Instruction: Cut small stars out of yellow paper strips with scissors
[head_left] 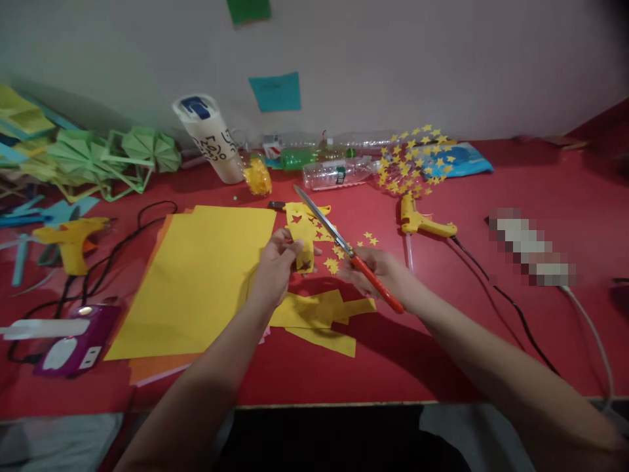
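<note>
My left hand [275,265] pinches a strip of yellow paper [302,233] with star-shaped holes, holding it up over the red table [442,341]. My right hand [378,269] grips red-handled scissors [344,246], whose blades point up and left across the strip. Small cut yellow stars [333,264] lie on the table just beside the scissors. Yellow paper offcuts [319,318] lie under my hands.
A stack of yellow and orange sheets [196,282] lies to the left. Yellow glue guns rest at the left [73,239] and at the right [422,223], with cables. Plastic bottles [339,172], a white tube [213,141], a star decoration [413,160] and green paper fans [98,157] line the wall.
</note>
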A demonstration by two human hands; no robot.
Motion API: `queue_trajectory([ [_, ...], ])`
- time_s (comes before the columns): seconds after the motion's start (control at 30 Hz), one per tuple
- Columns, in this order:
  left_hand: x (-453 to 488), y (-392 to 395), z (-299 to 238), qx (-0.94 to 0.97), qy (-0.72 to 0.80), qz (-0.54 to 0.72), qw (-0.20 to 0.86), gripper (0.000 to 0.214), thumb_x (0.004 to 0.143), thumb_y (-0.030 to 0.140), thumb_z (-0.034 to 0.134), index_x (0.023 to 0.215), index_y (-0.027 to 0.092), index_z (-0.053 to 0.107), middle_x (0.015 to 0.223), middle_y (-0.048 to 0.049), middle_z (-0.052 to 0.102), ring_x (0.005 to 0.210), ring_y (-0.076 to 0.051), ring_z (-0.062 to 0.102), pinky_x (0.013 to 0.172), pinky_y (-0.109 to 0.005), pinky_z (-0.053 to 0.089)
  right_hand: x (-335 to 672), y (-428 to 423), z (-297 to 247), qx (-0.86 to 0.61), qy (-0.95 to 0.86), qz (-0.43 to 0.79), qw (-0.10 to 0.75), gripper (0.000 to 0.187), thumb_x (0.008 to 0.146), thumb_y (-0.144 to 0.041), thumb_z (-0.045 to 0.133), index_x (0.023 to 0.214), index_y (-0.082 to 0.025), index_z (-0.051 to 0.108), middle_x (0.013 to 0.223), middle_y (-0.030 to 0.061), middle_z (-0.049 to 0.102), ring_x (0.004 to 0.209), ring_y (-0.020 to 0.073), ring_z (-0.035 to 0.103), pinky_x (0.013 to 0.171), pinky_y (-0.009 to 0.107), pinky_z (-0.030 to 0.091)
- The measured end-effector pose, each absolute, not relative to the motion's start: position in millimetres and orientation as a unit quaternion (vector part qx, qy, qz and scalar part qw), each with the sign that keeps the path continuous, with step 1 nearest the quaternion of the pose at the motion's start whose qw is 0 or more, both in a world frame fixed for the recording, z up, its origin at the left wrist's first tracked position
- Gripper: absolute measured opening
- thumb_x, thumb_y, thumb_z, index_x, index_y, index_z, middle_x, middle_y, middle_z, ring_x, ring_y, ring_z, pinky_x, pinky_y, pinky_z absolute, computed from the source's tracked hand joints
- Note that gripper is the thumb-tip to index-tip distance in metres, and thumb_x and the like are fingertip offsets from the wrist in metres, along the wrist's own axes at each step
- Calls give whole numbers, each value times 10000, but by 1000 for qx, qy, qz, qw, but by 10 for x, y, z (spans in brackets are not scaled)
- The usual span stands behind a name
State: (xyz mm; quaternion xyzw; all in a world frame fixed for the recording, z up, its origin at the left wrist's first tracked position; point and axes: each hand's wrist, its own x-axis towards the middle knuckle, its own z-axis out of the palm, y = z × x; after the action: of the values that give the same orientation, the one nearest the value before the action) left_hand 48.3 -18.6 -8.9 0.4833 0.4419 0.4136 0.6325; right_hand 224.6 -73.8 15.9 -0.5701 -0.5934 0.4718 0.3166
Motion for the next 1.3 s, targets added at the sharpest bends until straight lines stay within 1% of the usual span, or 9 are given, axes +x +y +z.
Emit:
queue_trajectory([
  [0.07, 460, -192, -134, 483, 446, 415, 629, 189, 776, 341, 548, 818, 230, 401, 620, 14, 630, 544, -138, 591, 455, -241, 417, 2310, -740, 118, -580, -625, 433, 292, 486, 659, -594, 624, 558, -222, 329, 485, -75, 299, 437, 75, 293, 423, 234, 252],
  [0.13, 438, -192, -169, 487, 446, 425, 619, 184, 767, 334, 560, 815, 219, 425, 616, 14, 623, 554, -133, 590, 468, -240, 425, 2381, -748, 72, -590, -646, 408, 262, 483, 661, -600, 622, 555, -217, 347, 498, -73, 285, 457, 77, 261, 431, 234, 237],
  [0.27, 389, -178, -199, 500, 446, 436, 601, 162, 764, 328, 568, 800, 186, 499, 628, -5, 620, 580, -137, 598, 489, -245, 436, 2512, -789, -3, -584, -651, 437, 210, 453, 716, -618, 555, 606, -212, 387, 532, -52, 361, 484, 94, 329, 451, 237, 262],
  [0.37, 349, -174, -202, 497, 443, 445, 600, 159, 788, 343, 542, 819, 188, 519, 655, -4, 624, 588, -136, 602, 499, -251, 449, 2582, -831, -29, -581, -666, 432, 180, 437, 699, -612, 587, 668, -198, 448, 594, -26, 452, 523, 106, 388, 473, 237, 287],
  [0.53, 324, -191, -197, 495, 431, 461, 597, 142, 818, 345, 516, 799, 205, 503, 638, 16, 590, 552, -114, 579, 479, -232, 438, 2606, -894, -19, -586, -685, 407, 146, 448, 665, -612, 634, 729, -195, 484, 636, -8, 503, 541, 118, 426, 484, 242, 305],
  [0.7, 358, -230, -175, 504, 441, 466, 579, 140, 823, 308, 514, 738, 199, 490, 578, 32, 532, 467, -83, 501, 446, -217, 406, 2586, -937, -10, -579, -689, 417, 128, 444, 701, -626, 592, 711, -196, 479, 602, -13, 489, 520, 114, 394, 466, 249, 304],
  [0.83, 400, -284, -128, 513, 442, 456, 577, 133, 820, 270, 515, 712, 198, 486, 566, 33, 522, 438, -72, 465, 433, -213, 396, 2571, -963, -2, -566, -694, 429, 121, 442, 732, -625, 559, 687, -196, 462, 586, -20, 464, 517, 109, 372, 456, 248, 296],
  [1.0, 443, -350, -98, 516, 430, 446, 592, 128, 824, 228, 492, 699, 198, 491, 540, 33, 527, 414, -68, 460, 426, -217, 396, 2539, -977, 5, -553, -695, 442, 120, 453, 753, -635, 520, 679, -195, 445, 607, -11, 461, 535, 114, 374, 468, 255, 306],
  [1.3, 469, -377, -127, 486, 412, 451, 625, 95, 813, 217, 519, 722, 189, 507, 560, 27, 540, 434, -71, 483, 407, -211, 410, 2512, -979, 34, -514, -699, 476, 141, 479, 772, -665, 472, 680, -197, 427, 627, -8, 443, 546, 115, 379, 482, 254, 320],
])
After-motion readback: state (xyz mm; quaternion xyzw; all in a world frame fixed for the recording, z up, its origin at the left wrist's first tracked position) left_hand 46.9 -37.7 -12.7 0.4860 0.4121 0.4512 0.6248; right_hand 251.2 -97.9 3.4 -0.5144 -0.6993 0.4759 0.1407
